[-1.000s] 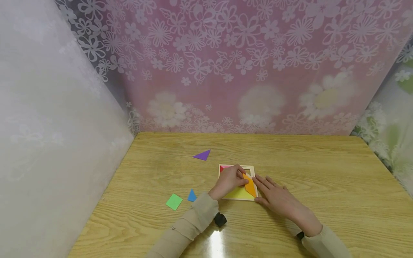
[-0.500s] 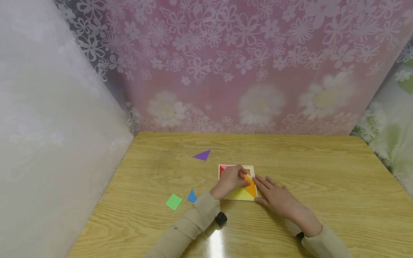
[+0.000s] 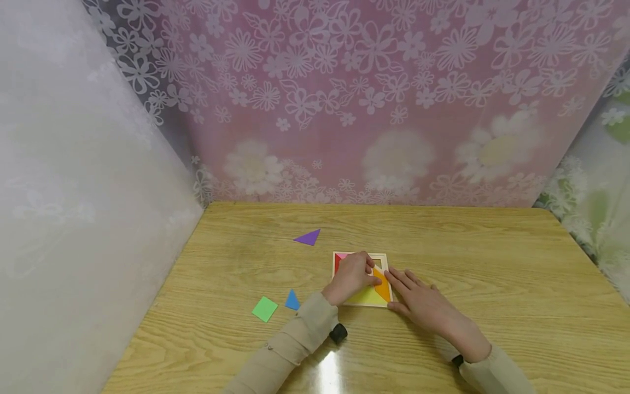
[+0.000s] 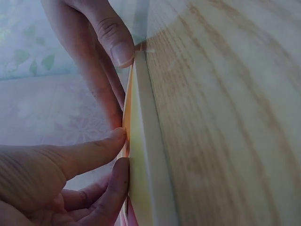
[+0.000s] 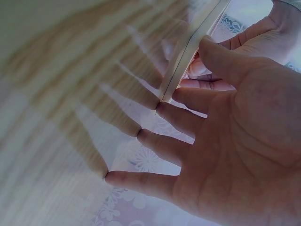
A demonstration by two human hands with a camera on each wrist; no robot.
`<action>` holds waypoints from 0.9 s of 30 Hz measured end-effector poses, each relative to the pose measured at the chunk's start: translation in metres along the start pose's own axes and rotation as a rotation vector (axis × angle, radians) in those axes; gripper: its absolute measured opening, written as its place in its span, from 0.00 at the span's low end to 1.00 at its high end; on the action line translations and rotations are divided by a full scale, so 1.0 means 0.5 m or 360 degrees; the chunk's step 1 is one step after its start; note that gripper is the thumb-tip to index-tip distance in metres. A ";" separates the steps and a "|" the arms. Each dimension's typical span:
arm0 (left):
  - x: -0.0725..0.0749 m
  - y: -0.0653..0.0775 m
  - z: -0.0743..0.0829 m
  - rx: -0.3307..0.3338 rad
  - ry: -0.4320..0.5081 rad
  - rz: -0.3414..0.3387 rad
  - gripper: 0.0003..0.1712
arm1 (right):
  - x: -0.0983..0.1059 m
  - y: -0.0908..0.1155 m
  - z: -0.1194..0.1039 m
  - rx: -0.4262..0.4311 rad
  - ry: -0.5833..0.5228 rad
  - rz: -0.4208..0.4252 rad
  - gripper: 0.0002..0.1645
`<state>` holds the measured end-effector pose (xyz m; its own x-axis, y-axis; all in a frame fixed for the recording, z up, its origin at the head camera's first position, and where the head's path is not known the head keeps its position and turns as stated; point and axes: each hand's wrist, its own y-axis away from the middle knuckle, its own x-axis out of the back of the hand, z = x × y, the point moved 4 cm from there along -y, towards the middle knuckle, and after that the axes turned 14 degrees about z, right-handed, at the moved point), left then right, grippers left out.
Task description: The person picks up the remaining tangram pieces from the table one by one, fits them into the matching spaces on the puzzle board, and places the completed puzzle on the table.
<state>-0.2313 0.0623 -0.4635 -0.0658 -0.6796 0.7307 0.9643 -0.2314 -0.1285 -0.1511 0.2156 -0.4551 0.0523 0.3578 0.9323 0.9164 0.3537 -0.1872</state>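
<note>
My left hand (image 3: 350,273) pinches an orange parallelogram tangram piece (image 3: 381,287) between thumb and fingers, at the right side of a square wooden puzzle frame (image 3: 366,305). In the left wrist view the orange piece (image 4: 127,110) lies nearly flat along the frame, the thumb tip at its edge. A yellow piece (image 3: 365,296) fills the frame's near side; a red piece (image 3: 337,262) shows at its left, and a bit of pink at the top. My right hand (image 3: 424,302) has its fingers spread straight, thumb and index finger touching the frame's right edge, other fingertips on the table.
Left of the frame lie a green square piece (image 3: 264,309) and a blue piece (image 3: 292,300), partly behind the left sleeve. Beyond them is a purple triangle (image 3: 308,237). Patterned cloth (image 3: 344,109) hangs behind the wooden table (image 3: 467,235).
The orange piece has shifted slightly right and settled closer to the frame's right side, with the left hand moving along. The right hand stays put.
</note>
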 end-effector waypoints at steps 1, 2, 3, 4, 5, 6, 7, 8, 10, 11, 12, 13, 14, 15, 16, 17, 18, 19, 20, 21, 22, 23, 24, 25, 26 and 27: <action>0.004 0.001 0.000 -0.0026 -0.0001 0.0010 0.15 | 0.000 0.000 0.000 -0.0001 0.0000 -0.0002 0.39; 0.009 0.002 0.000 -0.0048 0.0009 0.0020 0.14 | 0.000 0.000 -0.001 -0.0001 0.0001 -0.0003 0.39; 0.014 0.003 -0.001 -0.0084 0.0018 0.0039 0.13 | 0.000 0.000 -0.001 -0.0002 0.0002 -0.0005 0.39; 0.021 0.004 -0.002 -0.0121 0.0031 0.0060 0.12 | -0.001 0.000 -0.001 -0.0003 0.0003 -0.0009 0.39; 0.030 0.005 -0.003 -0.0150 0.0045 0.0083 0.11 | -0.001 0.000 -0.001 -0.0005 0.0005 -0.0014 0.39; 0.039 0.007 -0.004 -0.0181 0.0053 0.0112 0.10 | -0.001 0.000 -0.002 -0.0009 0.0005 -0.0017 0.39; 0.048 0.009 -0.006 -0.0195 0.0068 0.0131 0.10 | -0.002 -0.001 -0.002 -0.0012 0.0006 -0.0021 0.39; 0.059 0.011 -0.009 -0.0211 0.0084 0.0155 0.09 | -0.002 -0.001 -0.002 -0.0014 0.0007 -0.0022 0.39; 0.083 0.018 -0.015 -0.0219 0.0103 0.0197 0.08 | -0.002 -0.001 -0.003 -0.0018 0.0008 -0.0025 0.39; 0.095 0.021 -0.019 -0.0213 0.0109 0.0219 0.07 | -0.002 -0.001 -0.003 -0.0020 0.0008 -0.0026 0.39; 0.108 0.024 -0.024 -0.0219 0.0101 0.0248 0.07 | -0.002 -0.001 -0.003 -0.0021 0.0012 -0.0028 0.39; 0.121 0.028 -0.030 -0.0213 0.0099 0.0274 0.07 | -0.002 -0.001 -0.003 -0.0019 0.0014 -0.0028 0.39; 0.134 0.032 -0.036 -0.0211 0.0086 0.0305 0.06 | -0.002 -0.001 -0.003 -0.0016 0.0017 -0.0028 0.39; 0.146 0.035 -0.041 -0.0213 0.0073 0.0336 0.06 | -0.002 -0.001 -0.003 -0.0014 0.0020 -0.0027 0.39; 0.158 0.038 -0.048 -0.0212 0.0065 0.0366 0.06 | -0.001 -0.001 -0.003 -0.0012 0.0022 -0.0027 0.39; 0.169 0.041 -0.054 -0.0219 0.0052 0.0399 0.06 | -0.001 0.000 -0.003 -0.0009 0.0026 -0.0027 0.39; 0.179 0.044 -0.061 -0.0232 0.0035 0.0430 0.06 | -0.001 0.000 -0.003 -0.0006 0.0030 -0.0027 0.39; 0.189 0.047 -0.067 -0.0229 0.0029 0.0453 0.06 | -0.001 0.000 -0.002 -0.0001 0.0036 -0.0023 0.39; 0.197 0.050 -0.072 -0.0232 0.0023 0.0473 0.06 | -0.001 0.000 -0.001 0.0004 0.0043 -0.0019 0.39; 0.205 0.053 -0.078 -0.0236 0.0018 0.0491 0.06 | -0.001 0.000 -0.001 0.0009 0.0049 -0.0017 0.39; 0.211 0.055 -0.083 -0.0237 0.0016 0.0506 0.06 | -0.001 0.000 0.000 0.0013 0.0054 -0.0015 0.39; 0.217 0.058 -0.087 -0.0237 0.0012 0.0521 0.06 | -0.002 -0.001 0.001 0.0017 0.0061 -0.0013 0.40; 0.223 0.061 -0.091 -0.0234 0.0015 0.0535 0.06 | -0.002 -0.001 0.001 0.0018 0.0061 -0.0012 0.40; 0.228 0.064 -0.095 -0.0221 0.0017 0.0545 0.05 | -0.003 -0.002 0.002 0.0022 0.0063 -0.0012 0.40; 0.233 0.068 -0.099 -0.0217 0.0013 0.0556 0.05 | -0.003 -0.002 0.001 0.0022 0.0059 -0.0014 0.40; 0.238 0.073 -0.103 -0.0219 0.0006 0.0569 0.05 | -0.003 -0.002 0.001 0.0023 0.0058 -0.0015 0.40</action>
<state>-0.2172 -0.0628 -0.4157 0.2674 -0.7368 0.6209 0.8831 -0.0704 -0.4639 -0.1522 0.2149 -0.4566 0.0582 0.3230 0.9446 0.9112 0.3693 -0.1824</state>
